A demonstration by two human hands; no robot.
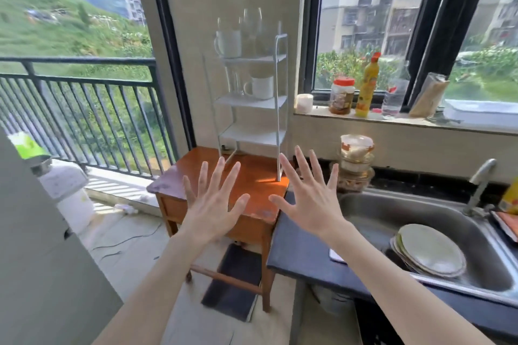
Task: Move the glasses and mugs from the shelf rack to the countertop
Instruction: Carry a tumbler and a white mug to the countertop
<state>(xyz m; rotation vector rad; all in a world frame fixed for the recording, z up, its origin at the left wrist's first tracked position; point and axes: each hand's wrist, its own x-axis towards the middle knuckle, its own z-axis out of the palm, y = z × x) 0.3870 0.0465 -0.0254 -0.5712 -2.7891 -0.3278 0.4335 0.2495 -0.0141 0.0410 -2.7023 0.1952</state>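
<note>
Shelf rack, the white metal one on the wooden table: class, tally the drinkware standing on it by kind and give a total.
White ceramic mugs: 2
Clear glasses: at least 3 can be made out; blur and transparency may hide more
Total: at least 5

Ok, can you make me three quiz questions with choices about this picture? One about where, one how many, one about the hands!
1. Where does the rack stand?
A. on a wooden table
B. in the sink
C. on the windowsill

2. How many white mugs are on the rack?
A. none
B. two
C. five

3. What are the hands doing?
A. gripping a mug
B. holding plates
C. spread open, holding nothing

Answers:
1 A, its legs rest on the table.
2 B, top mug, middle mug.
3 C, left hand and right hand have straight fingers.
</note>
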